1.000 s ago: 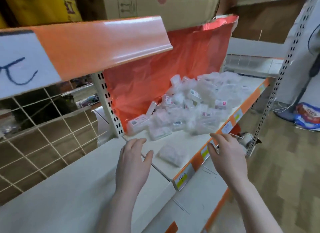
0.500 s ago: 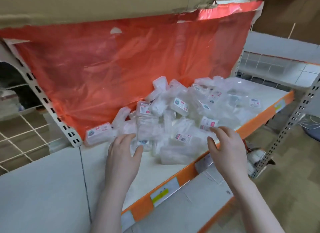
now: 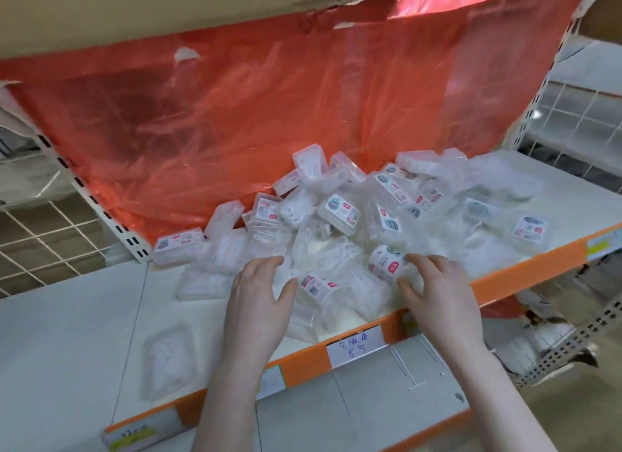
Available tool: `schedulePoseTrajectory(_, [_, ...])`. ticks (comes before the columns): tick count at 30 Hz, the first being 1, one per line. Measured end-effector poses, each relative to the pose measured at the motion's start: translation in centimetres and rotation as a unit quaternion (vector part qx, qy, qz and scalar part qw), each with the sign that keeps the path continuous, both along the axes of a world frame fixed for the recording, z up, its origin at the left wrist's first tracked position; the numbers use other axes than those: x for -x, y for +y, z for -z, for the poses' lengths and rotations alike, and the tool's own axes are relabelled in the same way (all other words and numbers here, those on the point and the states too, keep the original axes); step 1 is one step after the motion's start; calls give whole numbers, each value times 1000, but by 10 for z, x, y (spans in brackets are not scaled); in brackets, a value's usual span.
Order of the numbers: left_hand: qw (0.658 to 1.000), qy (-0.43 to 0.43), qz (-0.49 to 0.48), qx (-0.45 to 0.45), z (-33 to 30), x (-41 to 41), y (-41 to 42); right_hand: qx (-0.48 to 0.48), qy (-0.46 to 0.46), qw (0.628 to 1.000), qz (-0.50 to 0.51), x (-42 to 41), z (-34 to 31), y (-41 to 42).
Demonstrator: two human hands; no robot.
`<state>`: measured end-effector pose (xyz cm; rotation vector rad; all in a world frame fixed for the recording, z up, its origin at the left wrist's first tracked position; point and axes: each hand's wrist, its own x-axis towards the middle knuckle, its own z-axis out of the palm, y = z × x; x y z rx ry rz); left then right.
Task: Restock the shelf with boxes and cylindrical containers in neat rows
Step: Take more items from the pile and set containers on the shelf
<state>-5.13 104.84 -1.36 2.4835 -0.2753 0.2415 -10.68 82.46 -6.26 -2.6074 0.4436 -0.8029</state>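
- Head view: a jumbled pile of boxes (image 3: pixel 340 212), small clear plastic cases with printed labels, lies heaped on the white shelf (image 3: pixel 67 317) against a red plastic sheet (image 3: pixel 269 115); none stands in a row yet.
- The left hand (image 3: pixel 261 297) rests palm down on the near edge of the pile, fingers straight and loosely spread, thumb out to the side; it grips nothing.
- The right hand (image 3: pixel 437 290) lies beside it, fingers gently curved, fingertips touching a cylindrical container (image 3: pixel 387 263) with a red-and-white label; whether it has hold of it is not clear, and it looks more like a touch than a grasp.
- That container lies on its side just ahead and inward of the right hand, between the two hands, its long axis slanting up to the left; the right hand is nearer.
- The cases look hard, smooth and slippery, rounded at the corners, likely to slide when disturbed.
- One flat case (image 3: pixel 168 360) lies alone, left of the left forearm.
- An orange shelf edge (image 3: pixel 525 270) carries a handwritten price tag (image 3: pixel 353 347).
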Motion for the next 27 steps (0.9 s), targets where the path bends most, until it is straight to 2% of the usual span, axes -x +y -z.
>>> schedulePoseTrajectory(11, [1000,29,3,-9,0,-4,-3,66,46,997,13,-1,6,-6])
schedulePoseTrajectory(15, [999,43,18,-13,1,-6,-4,-9,86,996,33,2,3,-3])
schedulePoseTrajectory(20, [998,50,26,-38,4,-9,-6,-84,47,995,15,11,-7,2])
schedulePoseTrajectory(27, [993,55,70,-72,4,-6,-21,-79,-3,997,7,21,-15,0])
